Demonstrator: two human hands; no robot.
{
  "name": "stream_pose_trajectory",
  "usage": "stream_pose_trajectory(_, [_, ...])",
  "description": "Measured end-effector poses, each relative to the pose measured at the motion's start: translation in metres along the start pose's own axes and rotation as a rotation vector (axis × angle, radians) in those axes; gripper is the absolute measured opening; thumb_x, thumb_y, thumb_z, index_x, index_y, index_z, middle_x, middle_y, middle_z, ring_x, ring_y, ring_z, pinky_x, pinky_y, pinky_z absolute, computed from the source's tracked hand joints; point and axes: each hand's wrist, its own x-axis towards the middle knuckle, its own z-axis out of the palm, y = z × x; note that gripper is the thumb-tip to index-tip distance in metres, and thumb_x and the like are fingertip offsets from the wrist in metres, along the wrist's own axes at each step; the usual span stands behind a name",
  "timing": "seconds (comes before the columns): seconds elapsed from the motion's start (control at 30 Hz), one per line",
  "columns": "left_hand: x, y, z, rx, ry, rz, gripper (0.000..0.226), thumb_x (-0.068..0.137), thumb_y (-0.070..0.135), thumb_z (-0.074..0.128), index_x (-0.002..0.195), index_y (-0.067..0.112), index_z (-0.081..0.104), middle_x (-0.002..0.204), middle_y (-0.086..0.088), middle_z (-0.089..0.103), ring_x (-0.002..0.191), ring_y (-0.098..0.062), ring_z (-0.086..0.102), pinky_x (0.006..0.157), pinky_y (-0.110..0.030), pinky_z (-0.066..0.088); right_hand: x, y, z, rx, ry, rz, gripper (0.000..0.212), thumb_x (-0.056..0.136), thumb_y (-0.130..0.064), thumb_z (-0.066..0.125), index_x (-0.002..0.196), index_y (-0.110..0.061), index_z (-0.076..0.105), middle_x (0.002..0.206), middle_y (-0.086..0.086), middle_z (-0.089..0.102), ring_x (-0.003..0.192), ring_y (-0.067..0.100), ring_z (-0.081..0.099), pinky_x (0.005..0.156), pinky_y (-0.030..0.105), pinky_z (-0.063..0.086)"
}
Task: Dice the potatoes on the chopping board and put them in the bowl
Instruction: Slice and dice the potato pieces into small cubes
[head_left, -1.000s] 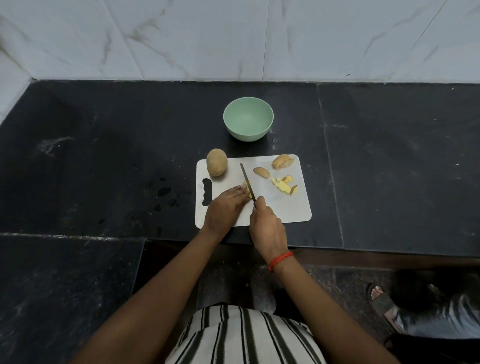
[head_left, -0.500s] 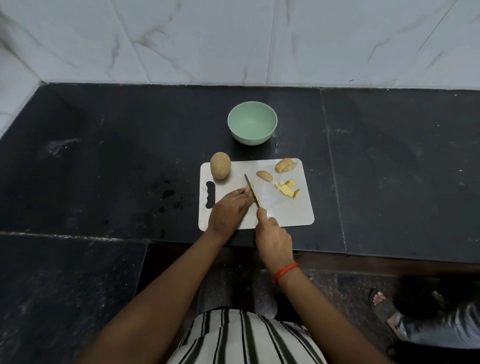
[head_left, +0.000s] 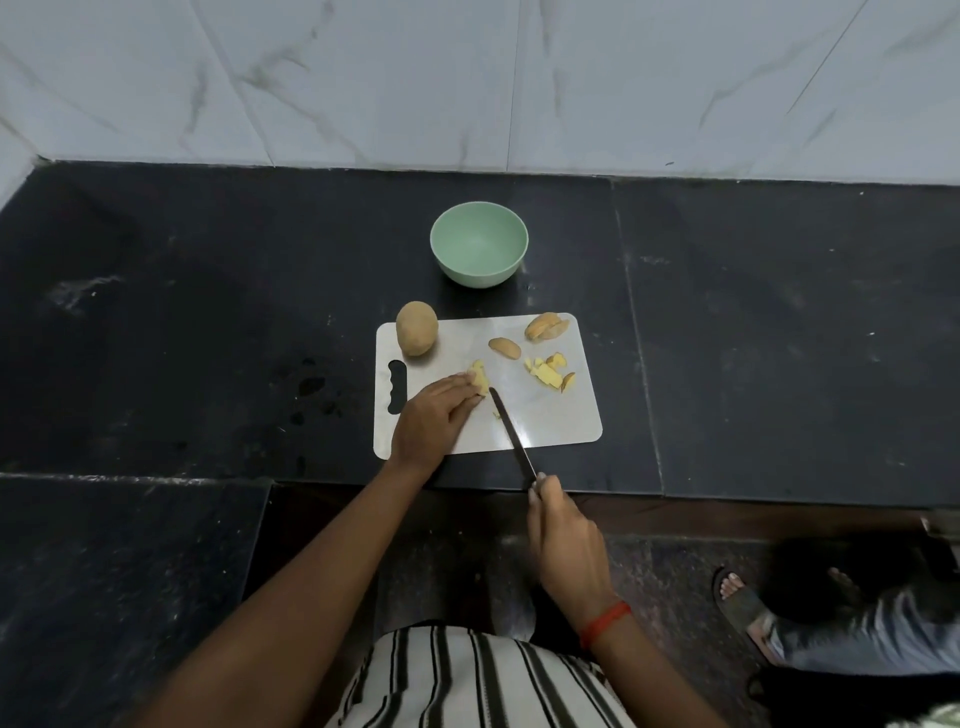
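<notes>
On the white chopping board (head_left: 550, 415), my left hand (head_left: 434, 420) holds down a pale sliced potato piece (head_left: 479, 378) with its fingertips. My right hand (head_left: 569, 545) grips the handle of a knife (head_left: 511, 431) off the counter's front edge; the blade tip rests just right of that piece. A whole potato (head_left: 415, 328) stands at the board's far left corner. Potato slices (head_left: 546, 326) and one slice (head_left: 505, 348) lie at the far right, with small cut bits (head_left: 548, 374) near them. The green bowl (head_left: 479, 244) behind the board holds nothing.
The black stone counter (head_left: 208, 322) ends at a front edge just below the board, with a lower black surface at the left. A white marble wall (head_left: 467, 78) backs it. Another person's sandalled foot (head_left: 740, 597) stands on the floor at the right.
My right hand has drawn the knife back toward me, off the counter's edge, so the blade slid out from the potato piece. My left hand stays on the piece.
</notes>
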Motion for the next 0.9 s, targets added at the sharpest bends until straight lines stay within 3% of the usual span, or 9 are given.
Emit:
stream_pose_trajectory(0.1, [0.004, 0.000, -0.006, -0.122, -0.040, -0.170, 0.045, 0.091, 0.030, 0.077, 0.132, 0.015, 0.067, 0.138, 0.001, 0.064, 0.127, -0.014, 0.058, 0.106, -0.032, 0.049, 0.027, -0.007, -0.006, 0.060, 0.095, -0.073, 0.009, 0.106, -0.029, 0.042, 0.099, -0.025, 0.040, 0.083, 0.001, 0.064, 0.063, 0.030, 0.063, 0.048, 0.033, 0.036])
stream_pose_trajectory(0.23, [0.018, 0.005, -0.006, -0.183, -0.152, -0.341, 0.072, 0.080, 0.036, 0.086, 0.142, 0.017, 0.055, 0.132, 0.005, 0.058, 0.117, -0.008, 0.056, 0.099, -0.026, 0.051, 0.072, 0.000, -0.014, 0.132, 0.136, -0.063, 0.008, 0.106, -0.028, 0.043, 0.100, -0.025, 0.039, 0.090, 0.004, 0.068, 0.068, 0.034, 0.064, 0.052, 0.040, 0.047])
stream_pose_trajectory(0.37, [0.028, 0.007, -0.005, -0.140, -0.220, -0.342, 0.061, 0.081, 0.032, 0.084, 0.136, 0.018, 0.062, 0.124, 0.001, 0.054, 0.112, -0.016, 0.058, 0.100, -0.038, 0.052, 0.092, 0.019, -0.017, 0.218, 0.154, -0.052, 0.009, 0.105, -0.027, 0.046, 0.098, -0.023, 0.043, 0.076, -0.004, 0.061, 0.064, 0.021, 0.061, 0.051, 0.031, 0.039])
stream_pose_trajectory(0.47, [0.035, 0.008, -0.007, -0.089, -0.287, -0.327, 0.053, 0.083, 0.030, 0.081, 0.132, 0.018, 0.064, 0.121, 0.001, 0.051, 0.108, -0.017, 0.057, 0.097, -0.033, 0.050, 0.093, 0.025, -0.015, 0.314, 0.173, -0.022, 0.010, 0.105, -0.032, 0.046, 0.099, -0.025, 0.044, 0.069, -0.014, 0.054, 0.059, 0.007, 0.055, 0.050, 0.020, 0.033])
stream_pose_trajectory(0.57, [0.039, 0.010, -0.010, -0.081, -0.333, -0.322, 0.041, 0.083, 0.023, 0.079, 0.122, 0.017, 0.066, 0.118, 0.002, 0.052, 0.103, -0.014, 0.059, 0.093, -0.028, 0.050, 0.094, 0.026, -0.013, 0.374, 0.196, 0.010, 0.016, 0.105, -0.030, 0.047, 0.098, -0.016, 0.046, 0.064, -0.011, 0.051, 0.056, 0.008, 0.053, 0.049, 0.021, 0.034])
stream_pose_trajectory(0.7, [0.038, 0.008, -0.015, -0.118, -0.288, -0.315, 0.018, 0.089, 0.011, 0.069, 0.102, 0.020, 0.076, 0.103, 0.006, 0.058, 0.090, -0.006, 0.060, 0.084, -0.026, 0.052, 0.095, 0.025, -0.013, 0.381, 0.215, 0.011, 0.013, 0.105, -0.028, 0.048, 0.096, -0.020, 0.043, 0.066, -0.011, 0.053, 0.061, 0.010, 0.057, 0.047, 0.018, 0.035])
stream_pose_trajectory(0.9, [0.034, 0.011, -0.017, -0.141, -0.250, -0.331, 0.033, 0.091, 0.017, 0.074, 0.124, 0.020, 0.072, 0.111, 0.009, 0.061, 0.085, -0.005, 0.062, 0.082, -0.022, 0.054, 0.094, 0.026, -0.011, 0.389, 0.229, 0.027, 0.015, 0.105, -0.028, 0.048, 0.093, -0.023, 0.039, 0.066, -0.011, 0.053, 0.060, 0.008, 0.057, 0.046, 0.017, 0.035])
